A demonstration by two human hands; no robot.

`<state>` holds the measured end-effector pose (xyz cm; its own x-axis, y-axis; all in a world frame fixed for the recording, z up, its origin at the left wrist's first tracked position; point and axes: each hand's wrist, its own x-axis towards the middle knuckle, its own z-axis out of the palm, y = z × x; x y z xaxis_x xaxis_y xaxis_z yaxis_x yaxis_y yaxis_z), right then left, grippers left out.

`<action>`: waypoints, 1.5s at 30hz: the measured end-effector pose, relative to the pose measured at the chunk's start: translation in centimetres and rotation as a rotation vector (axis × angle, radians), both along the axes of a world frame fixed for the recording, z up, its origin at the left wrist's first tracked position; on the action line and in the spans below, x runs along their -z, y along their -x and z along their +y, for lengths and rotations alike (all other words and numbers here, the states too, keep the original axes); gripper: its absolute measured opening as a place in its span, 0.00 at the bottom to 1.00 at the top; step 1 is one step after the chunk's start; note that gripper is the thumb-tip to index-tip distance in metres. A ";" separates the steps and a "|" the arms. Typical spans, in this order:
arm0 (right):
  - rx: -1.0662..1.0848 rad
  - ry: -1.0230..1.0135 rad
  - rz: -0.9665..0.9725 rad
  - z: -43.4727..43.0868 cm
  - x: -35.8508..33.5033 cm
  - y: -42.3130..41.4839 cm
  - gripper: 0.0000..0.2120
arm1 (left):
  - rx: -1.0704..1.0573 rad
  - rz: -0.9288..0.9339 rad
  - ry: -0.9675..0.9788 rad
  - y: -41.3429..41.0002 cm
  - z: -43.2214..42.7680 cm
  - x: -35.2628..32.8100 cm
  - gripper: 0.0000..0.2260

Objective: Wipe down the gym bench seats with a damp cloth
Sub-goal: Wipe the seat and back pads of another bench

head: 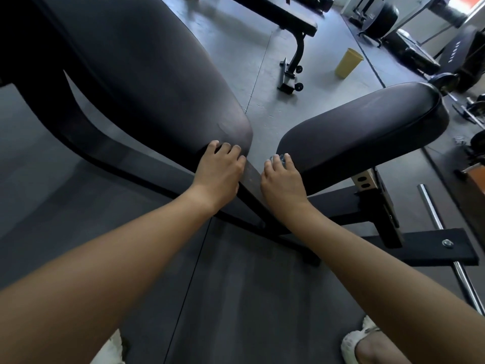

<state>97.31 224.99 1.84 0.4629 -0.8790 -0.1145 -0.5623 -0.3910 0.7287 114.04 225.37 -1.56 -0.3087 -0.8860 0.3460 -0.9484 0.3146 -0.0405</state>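
A black gym bench fills the view: its long back pad [147,74] runs up to the left and its shorter seat pad [367,122] lies to the right. My left hand [217,169] rests on the near end of the back pad with its fingers bent over the edge. My right hand [282,179] grips a small bluish cloth [278,158] against the near end of the seat pad; only a bit of the cloth shows between my fingers. The bench's black frame bar [252,177] runs between my two hands.
A second black bench [283,17] stands behind. A yellow cup [347,63] sits on the grey floor at the back right. A chrome bar [446,243] and weights lie at the right. My white shoes [354,345] are at the bottom.
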 end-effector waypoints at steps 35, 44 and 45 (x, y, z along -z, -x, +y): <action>-0.002 0.362 -0.340 3.8 -7.7 8.2 0.24 | -0.039 -0.090 -0.072 0.3 1.3 -0.1 0.21; -0.127 0.016 -0.122 5.1 -6.9 7.3 0.31 | -0.037 -0.194 -0.109 -1.7 2.8 -2.1 0.17; -0.115 0.018 -0.140 5.1 -7.5 7.4 0.30 | -0.039 -0.195 -0.109 -2.1 3.0 -2.6 0.16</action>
